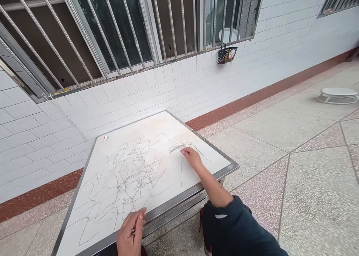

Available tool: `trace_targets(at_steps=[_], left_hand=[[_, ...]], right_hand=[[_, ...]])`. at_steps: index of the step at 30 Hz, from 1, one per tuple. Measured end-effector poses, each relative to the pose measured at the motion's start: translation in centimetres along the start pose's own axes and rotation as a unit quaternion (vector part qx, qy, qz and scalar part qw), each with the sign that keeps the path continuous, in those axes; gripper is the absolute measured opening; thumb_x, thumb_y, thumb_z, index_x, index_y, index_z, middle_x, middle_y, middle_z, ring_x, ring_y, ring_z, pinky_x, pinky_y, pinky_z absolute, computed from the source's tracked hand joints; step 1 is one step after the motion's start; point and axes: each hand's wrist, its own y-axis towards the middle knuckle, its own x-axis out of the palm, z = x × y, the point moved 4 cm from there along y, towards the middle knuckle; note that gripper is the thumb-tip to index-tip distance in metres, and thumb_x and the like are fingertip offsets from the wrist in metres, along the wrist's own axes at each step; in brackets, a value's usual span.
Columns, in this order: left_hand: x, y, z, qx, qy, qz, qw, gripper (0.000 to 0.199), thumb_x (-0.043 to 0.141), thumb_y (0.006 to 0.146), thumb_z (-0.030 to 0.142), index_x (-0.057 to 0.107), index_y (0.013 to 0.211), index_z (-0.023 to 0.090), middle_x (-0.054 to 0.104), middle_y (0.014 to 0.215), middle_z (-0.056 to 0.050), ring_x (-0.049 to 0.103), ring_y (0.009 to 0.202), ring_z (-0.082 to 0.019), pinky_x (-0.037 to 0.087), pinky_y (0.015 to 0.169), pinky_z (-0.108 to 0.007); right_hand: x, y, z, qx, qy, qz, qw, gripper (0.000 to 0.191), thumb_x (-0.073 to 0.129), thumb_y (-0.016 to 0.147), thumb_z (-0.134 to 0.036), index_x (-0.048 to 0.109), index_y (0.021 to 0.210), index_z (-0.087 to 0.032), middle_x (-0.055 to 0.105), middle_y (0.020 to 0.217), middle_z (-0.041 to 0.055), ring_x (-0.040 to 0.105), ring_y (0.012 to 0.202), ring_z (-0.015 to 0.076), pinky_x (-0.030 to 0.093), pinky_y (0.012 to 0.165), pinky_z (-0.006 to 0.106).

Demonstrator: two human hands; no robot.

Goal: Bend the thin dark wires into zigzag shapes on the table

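Observation:
Many thin, dark, bent strands (137, 173), like fine wire or dry stalks, lie tangled across the white top of a metal-edged table (165, 121). On the table's right side, my right hand (192, 158) pinches thumb and fingertips together at the end of a small bundle of strands (176, 147). One strand hangs or lies straight below those fingertips. My left hand (131, 231) is at the near edge of the table, thumb pressed to the index finger. Whatever may be between its fingers is too small to make out.
A tiny red-and-white object (106, 138) sits in the table's far left corner. Behind the table stands a white tiled wall (174, 84) with barred windows. A black basket (226, 55) hangs from the bars. On the speckled floor at right is a low white stool (338, 93).

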Motion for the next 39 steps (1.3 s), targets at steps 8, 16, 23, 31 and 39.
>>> trace_targets(at_steps=[8,16,23,31,39], left_hand=[[10.6,11.8,5.6,-0.170,-0.240,-0.078,0.953,0.039,0.064,0.076,0.037,0.064,0.111,0.019,0.065,0.112,-0.010,0.061,0.074,-0.014,0.047,0.056,-0.022],[17.2,18.7,5.7,-0.210,-0.310,-0.087,0.923,0.035,0.067,0.075,0.031,0.065,0.108,0.019,0.065,0.111,-0.010,0.061,0.063,-0.009,0.048,0.057,-0.023],[18.9,19.9,4.8,-0.220,-0.371,-0.035,0.902,0.017,0.063,0.079,0.024,0.067,0.091,0.011,0.068,0.088,-0.010,0.064,0.070,-0.010,0.053,0.074,-0.028],[15.5,19.4,7.0,-0.145,-0.354,0.001,0.924,0.024,0.064,0.076,0.031,0.070,0.093,0.015,0.067,0.088,-0.005,0.060,0.069,-0.009,0.050,0.076,-0.029],[10.9,10.9,9.5,-0.154,-0.396,-0.103,0.899,0.029,0.064,0.077,0.038,0.068,0.094,0.014,0.065,0.076,-0.004,0.054,0.061,-0.009,0.044,0.060,-0.024]], right_hand=[[0.2,-0.1,0.3,0.008,0.067,-0.029,0.997,0.024,0.049,0.077,-0.039,0.062,0.084,-0.021,0.062,0.081,0.0021,0.053,0.073,0.0176,0.038,0.064,0.027],[1.5,-0.4,-0.5,-0.015,0.110,-0.098,0.989,0.022,0.054,0.075,-0.040,0.063,0.080,-0.021,0.064,0.081,0.0003,0.055,0.073,0.0150,0.041,0.068,0.027],[2.8,-1.0,-0.1,0.032,0.072,-0.103,0.992,0.029,0.048,0.083,-0.039,0.055,0.103,-0.020,0.062,0.091,0.0038,0.059,0.066,0.0134,0.045,0.056,0.025],[1.3,-0.2,0.0,0.030,-0.037,-0.038,0.998,0.029,0.048,0.083,-0.018,0.055,0.110,-0.017,0.061,0.099,0.0104,0.059,0.083,0.0214,0.046,0.074,0.036],[-2.1,-4.5,-7.3,-0.151,0.057,-0.090,0.983,0.028,0.044,0.089,-0.038,0.065,0.097,-0.021,0.066,0.098,0.0062,0.058,0.096,0.0212,0.044,0.084,0.035]])
